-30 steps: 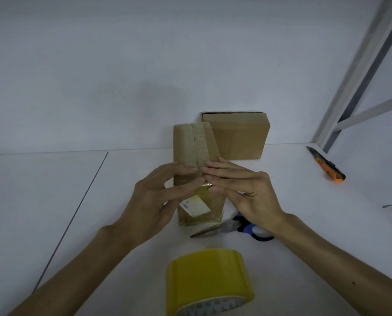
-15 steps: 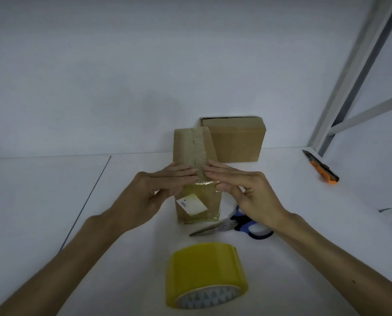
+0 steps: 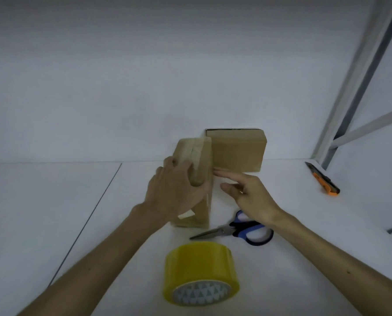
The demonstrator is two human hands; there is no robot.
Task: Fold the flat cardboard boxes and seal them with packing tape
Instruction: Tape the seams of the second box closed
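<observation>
Cardboard box [image 3: 204,160]: likely light, stiff, dentable at taped seam; best held across side walls; left hand [image 3: 172,190] fingers clamped round it; right hand [image 3: 249,195] fingers apart, empty

Orange-and-black utility knife [image 3: 322,179] lies far R on white tabletop [image 3: 53,201], nr grey metal frame upright [image 3: 361,76] w/ slanted brace.

Head camera, one wide-angle view: worn on my head, facing forward and down onto the white table [image 3: 42,213].
Landmark: yellow tape roll [image 3: 200,267], nearest the lens, low centre. Just beyond the roll, at arm's length: my left hand [image 3: 174,192] gripping the cardboard box [image 3: 205,160], my right hand [image 3: 252,197] flat-fingered beside it. Far beyond the roll: back wall [image 3: 144,76]. Far right of the roll: metal frame [image 3: 359,76].
</observation>
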